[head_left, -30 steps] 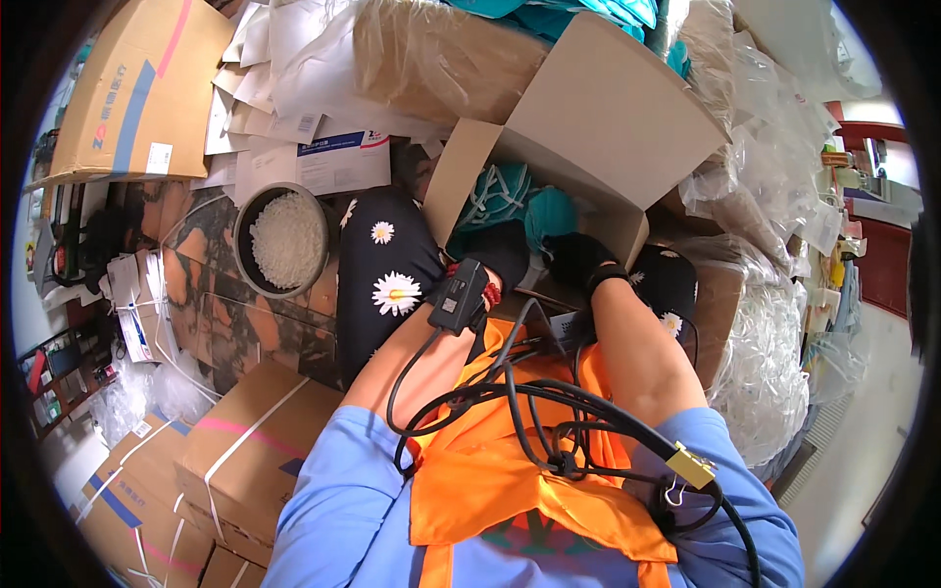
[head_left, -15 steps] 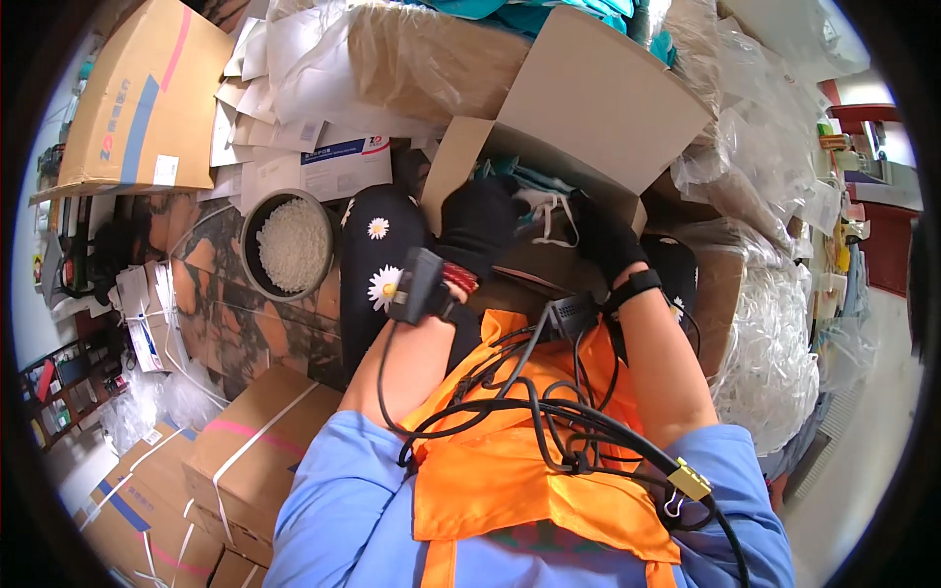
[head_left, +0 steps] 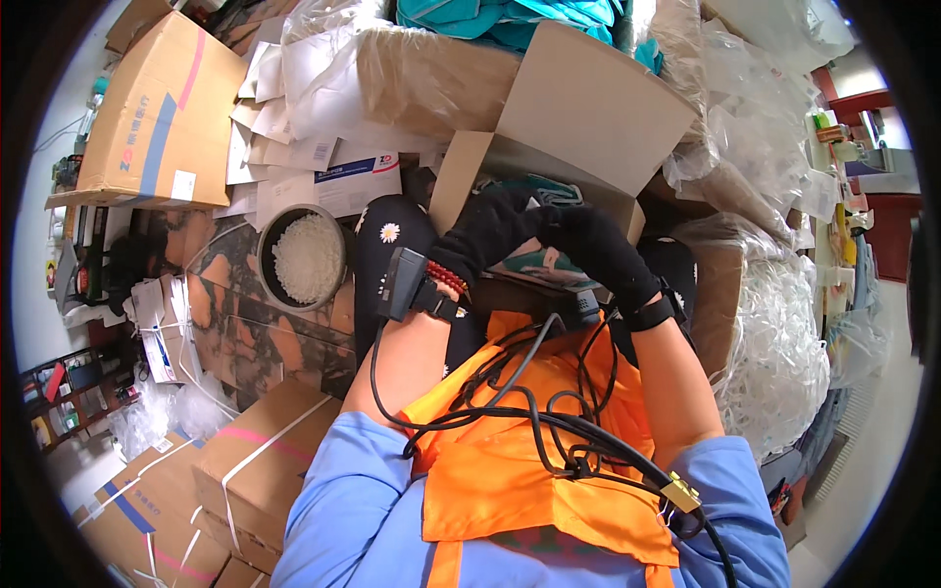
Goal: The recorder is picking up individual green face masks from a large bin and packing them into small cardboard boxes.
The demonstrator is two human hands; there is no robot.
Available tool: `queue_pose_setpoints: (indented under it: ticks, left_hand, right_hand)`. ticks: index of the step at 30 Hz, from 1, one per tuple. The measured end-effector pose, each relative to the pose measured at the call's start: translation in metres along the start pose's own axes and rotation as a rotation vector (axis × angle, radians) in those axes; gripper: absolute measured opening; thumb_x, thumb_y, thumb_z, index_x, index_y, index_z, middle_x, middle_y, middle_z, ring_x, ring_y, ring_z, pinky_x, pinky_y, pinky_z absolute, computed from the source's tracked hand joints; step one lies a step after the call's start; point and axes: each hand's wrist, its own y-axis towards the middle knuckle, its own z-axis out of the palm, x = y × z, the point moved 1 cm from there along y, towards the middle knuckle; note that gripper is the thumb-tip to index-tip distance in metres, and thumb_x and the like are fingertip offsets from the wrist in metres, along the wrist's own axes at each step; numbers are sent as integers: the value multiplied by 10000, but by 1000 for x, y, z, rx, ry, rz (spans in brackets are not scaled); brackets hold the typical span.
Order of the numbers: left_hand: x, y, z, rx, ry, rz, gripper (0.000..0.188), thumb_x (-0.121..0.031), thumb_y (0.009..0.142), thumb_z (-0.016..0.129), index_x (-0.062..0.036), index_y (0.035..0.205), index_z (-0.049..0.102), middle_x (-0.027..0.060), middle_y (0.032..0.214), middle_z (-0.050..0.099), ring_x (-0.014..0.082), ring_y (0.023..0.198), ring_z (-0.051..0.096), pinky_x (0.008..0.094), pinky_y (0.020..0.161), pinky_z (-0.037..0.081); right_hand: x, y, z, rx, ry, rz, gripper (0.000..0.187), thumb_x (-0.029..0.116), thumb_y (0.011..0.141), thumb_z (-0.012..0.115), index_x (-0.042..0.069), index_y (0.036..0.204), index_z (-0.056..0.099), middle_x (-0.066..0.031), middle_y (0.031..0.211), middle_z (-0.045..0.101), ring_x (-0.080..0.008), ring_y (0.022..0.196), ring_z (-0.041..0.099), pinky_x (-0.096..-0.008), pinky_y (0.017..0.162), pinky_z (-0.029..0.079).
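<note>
An open cardboard box stands between my knees, its flaps folded out. Inside lie folded teal and white cloth pieces that look like face masks. My left hand, in a black glove, reaches over the box from the left. My right hand, gloved the same way, comes from the right, and the fingertips of both meet above the contents. Their fingers are bent inward and closed. A small pale bit shows between them, but what they pinch is mostly hidden. More teal and white material shows below the hands.
Left of my knee sits a round tub of white pellets. Printed flat cartons lie beyond it. Taped boxes are at lower left, a bag of white strips at right. Teal pieces are heaped at the far side.
My hands have come together over the box; before, they were apart with a white looped strap between them. That strap no longer shows. The view has shifted slightly.
</note>
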Motion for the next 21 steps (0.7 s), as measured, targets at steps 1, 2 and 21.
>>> queue_pose_setpoints:
  ticks: [1, 2, 21]
  left_hand:
    - [1, -1, 1, 14, -7, 10, 255, -183, 747, 708, -109, 987, 661, 145, 950, 625, 315, 838, 621, 376, 695, 508]
    - [1, -2, 4, -7, -11, 14, 270, -187, 729, 720, -106, 980, 660, 143, 946, 624, 316, 829, 618, 381, 686, 507]
    - [46, 4, 36, -161, 584, -231, 130, -214, 757, 603, -132, 801, 694, 130, 774, 663, 295, 720, 657, 420, 630, 516]
  right_hand:
    - [3, 0, 1, 36, 0, -56, 236, 203, 877, 651, -4, 990, 670, -178, 856, 668, -151, 764, 615, -304, 712, 475]
    - [6, -1, -1, 58, -26, -43, 224, 187, 872, 649, -3, 989, 667, -185, 850, 661, -173, 758, 617, -304, 714, 475]
    - [91, -44, 17, -238, -949, -433, 72, 203, 716, 655, 140, 722, 619, -69, 651, 564, -272, 649, 589, -388, 573, 452]
